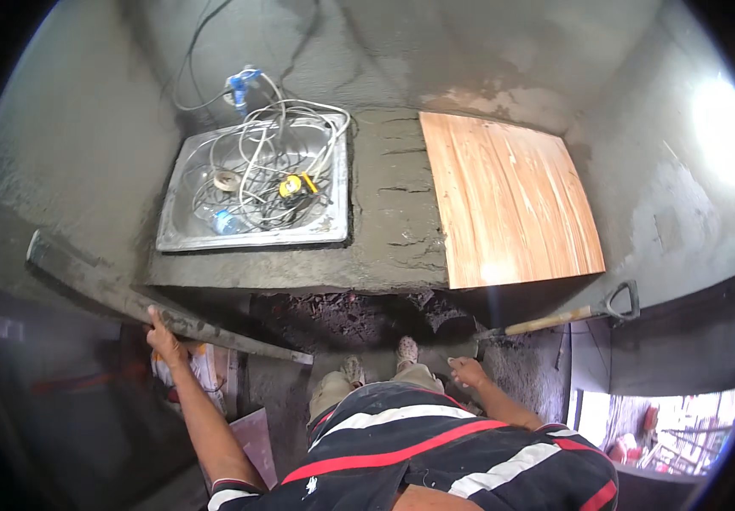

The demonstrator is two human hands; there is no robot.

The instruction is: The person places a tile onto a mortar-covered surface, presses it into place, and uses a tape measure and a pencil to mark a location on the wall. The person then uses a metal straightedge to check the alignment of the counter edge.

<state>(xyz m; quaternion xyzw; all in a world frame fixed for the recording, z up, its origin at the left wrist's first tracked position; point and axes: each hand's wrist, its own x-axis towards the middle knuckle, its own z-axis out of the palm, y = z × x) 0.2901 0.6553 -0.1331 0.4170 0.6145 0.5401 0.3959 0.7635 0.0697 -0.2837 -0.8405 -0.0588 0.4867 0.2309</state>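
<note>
My left hand (pixel 165 341) grips a long, narrow, mortar-smeared straightedge (pixel 86 274) from its near side, a finger or thumb laid up across it. The bar slants from the left wall down to a spot ahead of my feet. Off to my right, my right hand (pixel 468 372) hangs low with curled fingers; whatever may be in them is too small to make out. Beyond that hand, a shovel (pixel 546 320) with a wooden shaft and a D-shaped handle leans near the counter. The grey mortar counter (pixel 393 200) spans the space in front of me.
A metal sink (pixel 339 223) set in the counter holds tangled cables (pixel 256 162), a tape roll (pixel 227 180), a yellow-and-black item (pixel 292 186) and a plastic bottle (pixel 227 223). A wood-grain panel (pixel 512 200) covers the counter's right side. Dark rubble (pixel 342 315) lies underneath.
</note>
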